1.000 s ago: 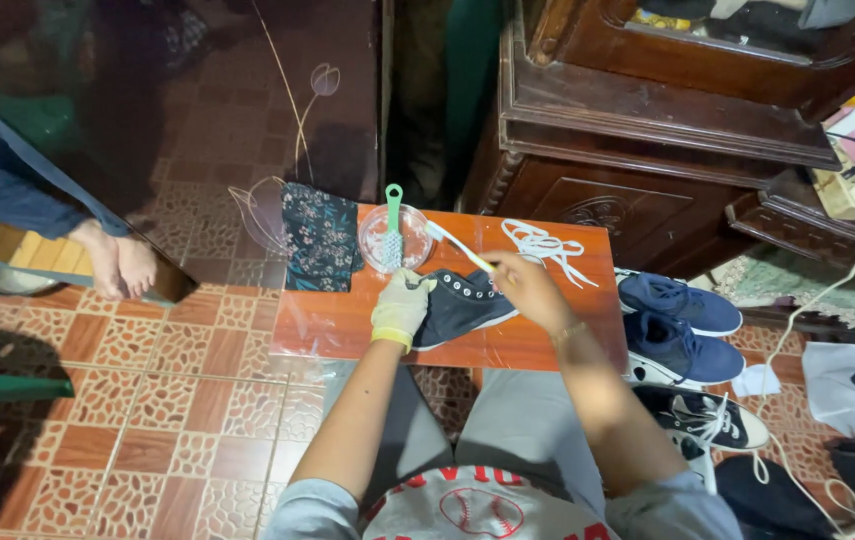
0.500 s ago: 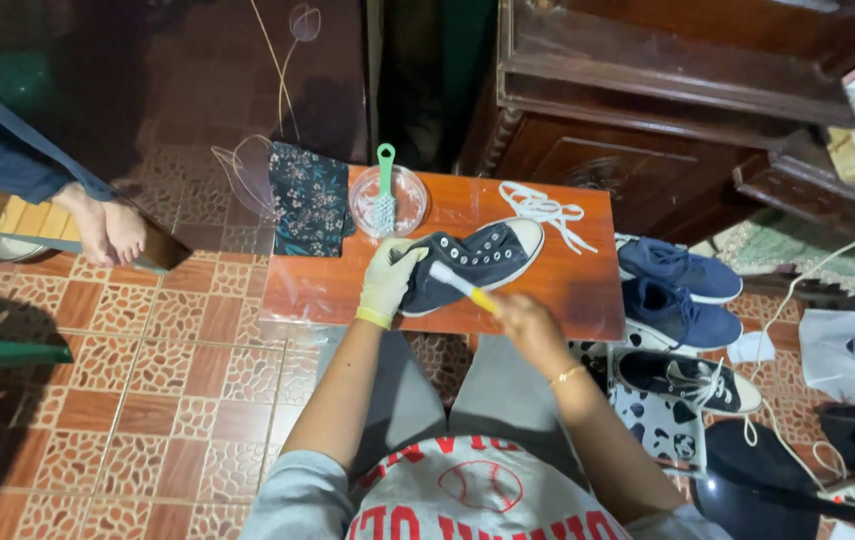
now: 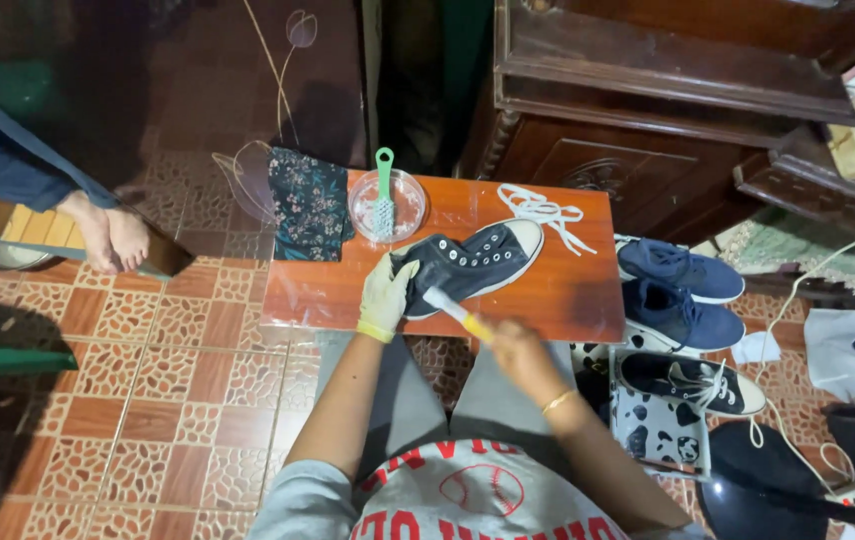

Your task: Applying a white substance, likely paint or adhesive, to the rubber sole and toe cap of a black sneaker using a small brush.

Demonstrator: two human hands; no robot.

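Seen from above, a seated person works at a low reddish-brown wooden bench (image 3: 548,290) standing on a patterned tile floor (image 3: 148,400). The left hand (image 3: 386,295), wearing a pale yellow glove, is closed around the heel end of a black high-top canvas sneaker (image 3: 468,262) with a white sole, which lies on its side near the middle of the bench with the toe pointing to the far right. The bare right hand (image 3: 513,345), slightly blurred, grips a small brush with a yellow handle (image 3: 456,310) whose white end touches the sneaker's side near the heel. Behind the sneaker a clear round bowl (image 3: 403,195) holds a green-handled scrub brush (image 3: 384,190), and a loose white shoelace (image 3: 543,210) lies at the bench's far right corner. A dark floral cloth (image 3: 308,205) hangs over the bench's left end. On the floor to the right rest a pair of navy blue sneakers (image 3: 678,290) and another black sneaker (image 3: 693,385). At far left, another person's bare foot (image 3: 108,235) is visible
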